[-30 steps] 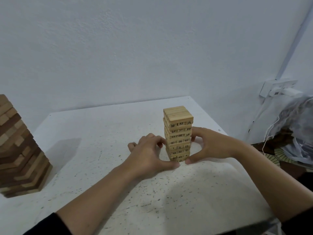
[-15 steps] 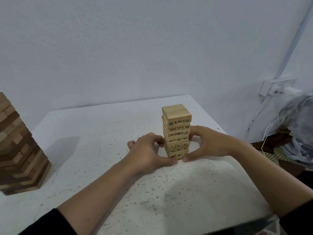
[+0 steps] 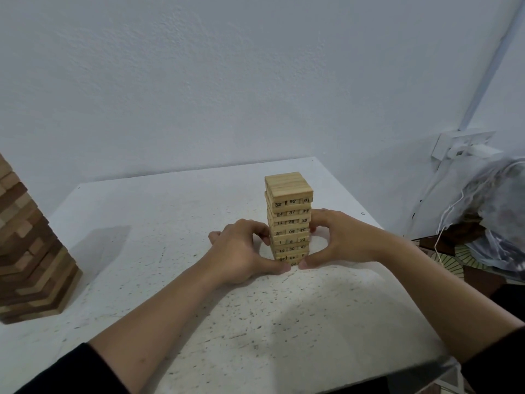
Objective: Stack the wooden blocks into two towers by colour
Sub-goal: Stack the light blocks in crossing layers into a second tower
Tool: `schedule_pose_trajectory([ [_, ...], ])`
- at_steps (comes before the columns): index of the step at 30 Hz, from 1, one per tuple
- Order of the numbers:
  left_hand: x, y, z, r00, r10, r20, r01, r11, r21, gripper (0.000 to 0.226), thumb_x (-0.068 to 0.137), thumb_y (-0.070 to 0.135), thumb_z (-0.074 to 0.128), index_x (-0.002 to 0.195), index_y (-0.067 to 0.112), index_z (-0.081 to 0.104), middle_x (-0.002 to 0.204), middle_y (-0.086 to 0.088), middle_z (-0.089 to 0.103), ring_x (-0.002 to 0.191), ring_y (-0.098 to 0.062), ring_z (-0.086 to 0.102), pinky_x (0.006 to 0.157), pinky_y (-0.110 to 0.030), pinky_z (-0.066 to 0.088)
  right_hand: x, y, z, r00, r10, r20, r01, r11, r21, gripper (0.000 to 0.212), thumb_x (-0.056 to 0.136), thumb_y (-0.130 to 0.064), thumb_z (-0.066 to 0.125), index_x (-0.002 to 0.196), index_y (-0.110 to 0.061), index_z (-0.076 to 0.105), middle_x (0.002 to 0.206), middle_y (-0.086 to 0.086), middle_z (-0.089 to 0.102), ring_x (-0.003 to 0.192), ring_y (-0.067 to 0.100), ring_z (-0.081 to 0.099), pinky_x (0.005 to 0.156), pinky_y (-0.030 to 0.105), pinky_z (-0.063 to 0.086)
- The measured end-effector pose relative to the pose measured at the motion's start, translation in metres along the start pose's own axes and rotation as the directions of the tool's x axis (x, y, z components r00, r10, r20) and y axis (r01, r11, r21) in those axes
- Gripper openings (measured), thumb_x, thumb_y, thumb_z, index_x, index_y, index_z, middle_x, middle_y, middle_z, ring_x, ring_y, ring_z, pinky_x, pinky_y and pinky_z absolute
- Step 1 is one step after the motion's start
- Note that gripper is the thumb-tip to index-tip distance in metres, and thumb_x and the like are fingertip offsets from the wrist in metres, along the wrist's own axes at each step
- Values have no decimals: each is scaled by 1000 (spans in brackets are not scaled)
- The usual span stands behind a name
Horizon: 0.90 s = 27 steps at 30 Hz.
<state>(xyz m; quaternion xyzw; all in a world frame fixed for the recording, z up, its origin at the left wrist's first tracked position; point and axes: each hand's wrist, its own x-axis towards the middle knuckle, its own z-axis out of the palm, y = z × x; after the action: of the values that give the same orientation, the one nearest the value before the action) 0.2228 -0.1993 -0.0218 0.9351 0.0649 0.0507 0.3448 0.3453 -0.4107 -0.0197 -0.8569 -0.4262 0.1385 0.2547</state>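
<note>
A tower of light wooden blocks [image 3: 289, 207] with printed numbers stands upright in the middle of the white speckled table [image 3: 170, 211]. My left hand [image 3: 241, 251] cups its lower left side, with curled fingers against the blocks and the thumb at the base. My right hand [image 3: 338, 240] mirrors it on the right side, thumb at the base and fingers curled round the far corner. The two thumbs nearly meet in front of the bottom layer. A larger twisted tower of mixed dark and light brown blocks [image 3: 27, 251] stands at the table's left edge.
A white wall rises behind the table. Off the right edge are a wall socket [image 3: 466, 143] with a white plug and cable, and a bundle of translucent bags [image 3: 500, 211] over dark items. The table's front edge lies near my forearms.
Both hands have stayed around the base of the light tower. The top layer now sits more squarely on the layers under it.
</note>
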Motion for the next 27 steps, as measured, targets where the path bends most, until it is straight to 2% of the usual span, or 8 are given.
schedule_pose_trajectory([
  [3,-2,-2,-5,1000,-5,11,6,1000,-10,50,60,64,88,105,48,72,78,30,60,89,-9,50,86,-38,40,3,-5,4,1000,0,-3,0,1000,-10,68,64,-66,80,124,-42,62,124,-27,57,116,3,52,104,40,46],
  [6,-5,-5,-11,1000,-19,8,19,1000,4,48,62,63,88,104,48,72,89,25,63,97,-10,53,89,-39,41,6,-11,8,1000,-5,-8,5,1000,-14,64,66,-63,82,123,-42,63,124,-27,58,116,2,52,105,38,46],
  [10,-13,-14,-22,999,-29,14,29,1000,-4,45,63,62,88,102,46,72,83,30,62,90,-7,53,88,-40,43,14,-24,15,1000,-16,-2,16,1000,-8,61,67,-61,82,122,-42,64,122,-26,58,113,2,54,102,37,48],
  [13,-19,-24,-31,999,-39,16,39,999,-16,45,62,63,87,101,46,72,81,19,65,83,-8,55,82,-37,43,20,-34,23,1000,-19,-4,19,1000,0,59,65,-64,81,118,-42,65,120,-27,58,112,2,54,101,36,49],
  [16,-25,-35,-42,999,-29,41,30,999,-39,47,60,63,87,101,44,73,75,20,64,69,-6,53,74,-35,39,26,-46,32,1000,-24,-11,24,1000,6,56,66,-62,82,116,-42,67,116,-28,58,111,1,54,101,34,48],
  [18,-28,-41,-49,998,-21,59,24,998,-65,54,54,69,82,101,44,74,76,15,66,63,-5,51,74,-35,39,31,-55,38,999,-29,-18,29,1000,3,55,67,-60,83,116,-41,67,113,-28,58,109,1,54,100,33,48],
  [23,-38,-65,-67,996,-31,84,37,997,-70,57,55,68,82,104,41,73,84,-2,71,61,-9,49,71,-33,45,44,-78,54,999,-43,-19,43,999,-4,58,66,-64,81,116,-41,67,112,-27,57,106,1,54,99,35,49],
  [27,-46,-79,-81,995,-51,86,59,994,-95,54,58,59,86,105,36,74,89,-12,69,63,-11,46,65,-31,42,53,-94,65,999,-50,-13,50,999,-5,58,64,-68,77,115,-42,67,111,-27,56,106,3,54,99,38,49],
])
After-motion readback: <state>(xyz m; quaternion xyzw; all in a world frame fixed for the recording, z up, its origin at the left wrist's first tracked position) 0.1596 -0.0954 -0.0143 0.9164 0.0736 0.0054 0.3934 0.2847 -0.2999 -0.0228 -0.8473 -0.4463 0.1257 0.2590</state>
